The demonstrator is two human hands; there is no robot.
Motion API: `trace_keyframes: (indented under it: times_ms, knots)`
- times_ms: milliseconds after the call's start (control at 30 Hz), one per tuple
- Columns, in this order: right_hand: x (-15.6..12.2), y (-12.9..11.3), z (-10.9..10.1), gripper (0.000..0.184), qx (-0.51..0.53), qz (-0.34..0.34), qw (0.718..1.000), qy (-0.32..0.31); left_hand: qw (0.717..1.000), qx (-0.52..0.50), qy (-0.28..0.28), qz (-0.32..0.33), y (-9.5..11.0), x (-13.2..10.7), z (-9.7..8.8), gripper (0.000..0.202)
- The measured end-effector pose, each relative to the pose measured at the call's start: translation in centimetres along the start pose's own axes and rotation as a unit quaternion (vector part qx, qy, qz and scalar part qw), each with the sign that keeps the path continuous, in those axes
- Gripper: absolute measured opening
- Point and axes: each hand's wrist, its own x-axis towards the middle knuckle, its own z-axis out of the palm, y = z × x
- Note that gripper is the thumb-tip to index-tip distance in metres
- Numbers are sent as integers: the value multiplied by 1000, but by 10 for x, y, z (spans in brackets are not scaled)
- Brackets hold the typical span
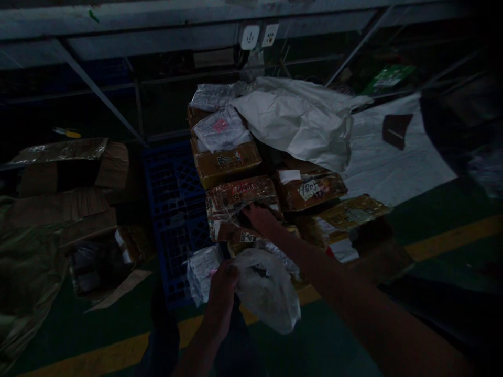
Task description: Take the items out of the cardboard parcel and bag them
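My left hand (221, 293) grips a translucent plastic-bagged parcel (267, 290) low in the middle of the view. My right hand (261, 217) reaches forward and rests on the near edge of a taped brown cardboard parcel (239, 201) with red writing on top. More taped boxes (314, 189) lie beside it, and another box (226, 159) lies behind it. A second small plastic-wrapped parcel (202, 269) sits just left of my left hand.
The parcels are piled on a blue plastic pallet (173, 204). A white woven sack (298, 118) lies over the far side. Open cardboard boxes (74, 193) stand at the left. A yellow floor line (444, 241) crosses the green floor. The scene is very dim.
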Motion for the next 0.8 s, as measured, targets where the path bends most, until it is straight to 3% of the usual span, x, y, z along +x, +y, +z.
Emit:
trace_keyframes:
  times_ms: [167,333,533,700,800]
  knots:
    - [0,0,7,60,18,-23,1000,-6,1000,-1,-6,15,12,-5,3,59]
    - [0,3,8,59,17,-32,999,6,998,46,5,46,23,4,1,47]
    - [5,13,6,54,46,-76,996,-12,998,29,-19,56,29,8,6,43]
    - [-2,6,10,63,33,-40,999,-7,999,6,-10,50,34,8,15,42]
    - [-6,3,14,59,25,-26,999,7,998,19,14,52,37,9,18,41]
